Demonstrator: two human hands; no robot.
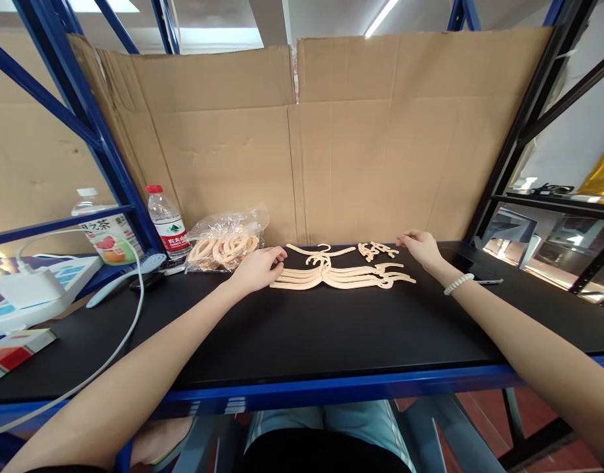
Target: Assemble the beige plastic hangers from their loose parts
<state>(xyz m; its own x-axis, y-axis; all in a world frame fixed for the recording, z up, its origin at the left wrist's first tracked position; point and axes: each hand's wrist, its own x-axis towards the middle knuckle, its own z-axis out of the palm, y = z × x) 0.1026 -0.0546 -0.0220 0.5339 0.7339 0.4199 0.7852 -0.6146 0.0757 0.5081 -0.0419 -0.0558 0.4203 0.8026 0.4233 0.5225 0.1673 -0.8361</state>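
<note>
The left forearm extends diagonally from the lower left edge of the view, palm side turned down. The left hand (pixel 257 268) rests low at the left end of the stacked beige hangers (pixel 302 281), with the fingers bent inward and the thumb beneath the index finger. The view does not show whether the fingers grasp a hanger end or only lie beside it.

The right forearm extends from the lower right edge. The right hand (pixel 421 248) is set to the right of the small beige pieces (pixel 375 251), wrist bent, fingers loosely curved and pointing left. Whether anything is pinched between these fingertips cannot be told. A white beaded bracelet (pixel 458 284) encircles the right wrist.

The stacked hangers lie flat on the black tabletop (pixel 331 335), between the hands, their arms running left to right. A single hooked hanger (pixel 302 250) lies just behind the stack; the small beige pieces lie to its right. A clear plastic bag (pixel 226 243) containing further beige parts is positioned behind the left hand, near the cardboard panel (pixel 223 157).
</note>
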